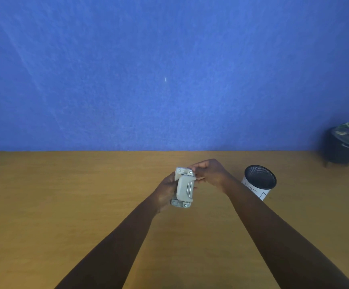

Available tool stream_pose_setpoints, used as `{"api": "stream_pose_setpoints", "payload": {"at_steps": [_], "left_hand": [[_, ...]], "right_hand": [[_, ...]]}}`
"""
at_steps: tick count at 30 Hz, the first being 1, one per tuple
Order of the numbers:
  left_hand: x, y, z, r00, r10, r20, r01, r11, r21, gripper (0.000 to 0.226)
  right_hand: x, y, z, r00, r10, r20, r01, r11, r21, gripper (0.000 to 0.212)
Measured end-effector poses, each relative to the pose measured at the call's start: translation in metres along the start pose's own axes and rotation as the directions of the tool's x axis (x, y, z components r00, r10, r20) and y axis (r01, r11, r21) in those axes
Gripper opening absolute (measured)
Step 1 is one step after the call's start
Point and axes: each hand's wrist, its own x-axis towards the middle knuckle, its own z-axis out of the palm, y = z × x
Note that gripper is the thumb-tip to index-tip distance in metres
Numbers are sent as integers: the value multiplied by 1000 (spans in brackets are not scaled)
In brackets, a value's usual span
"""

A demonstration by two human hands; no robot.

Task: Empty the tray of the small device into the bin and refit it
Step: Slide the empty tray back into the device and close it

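Note:
A small grey hole punch [183, 187] is held on its side above the wooden table [65, 195], its handle facing me. My left hand [166, 189] grips it from the left and behind. My right hand [210, 174] pinches its upper right edge with the fingertips. The tray on its underside is hidden from view. A black mesh bin [260, 180] with a white paper wrap stands on the table to the right of my hands, its mouth open toward me.
A blue felt wall [169, 69] rises behind the table's far edge. A dark pot with a leafy plant [346, 142] sits at the far right corner. The table's right edge runs near the pot.

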Motion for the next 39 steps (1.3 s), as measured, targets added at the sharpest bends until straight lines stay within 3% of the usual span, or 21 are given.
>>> {"api": "stream_pose_setpoints", "payload": {"at_steps": [6,11,16,25,27,29,32,35,37,39], "left_hand": [[1,-3,3,999,39,11,-38,999,-14,24],[-1,2,1,996,24,84,-28,998,52,26],[-1,1,3,996,-35,83,16,977,214,19],[-1,2,4,999,-17,38,9,978,210,19],[0,2,3,1000,-4,8,3,983,184,21],[2,2,2,998,29,-62,-23,995,97,26],[9,2,-6,968,36,-250,-83,980,-180,23],[12,2,-16,925,11,-380,-129,949,-288,17],[13,3,-18,904,-6,-428,-143,938,-315,15],[12,3,-16,889,-27,-457,-143,932,-334,17]], "right_hand": [[3,5,-3,996,-61,-65,58,998,-36,22],[-2,-4,-4,1000,-26,0,26,999,-24,20],[0,-14,2,998,-60,31,66,969,-238,23],[2,-11,11,985,-164,-45,137,922,-362,21],[1,-10,12,984,-170,-49,149,945,-291,22],[1,-7,14,984,-127,-124,115,988,-100,27],[2,4,13,966,112,-235,-66,978,197,27],[-10,16,17,946,322,18,-310,890,334,24],[-16,21,24,928,346,141,-374,854,363,29],[-17,22,29,931,323,171,-366,830,421,30]]}}
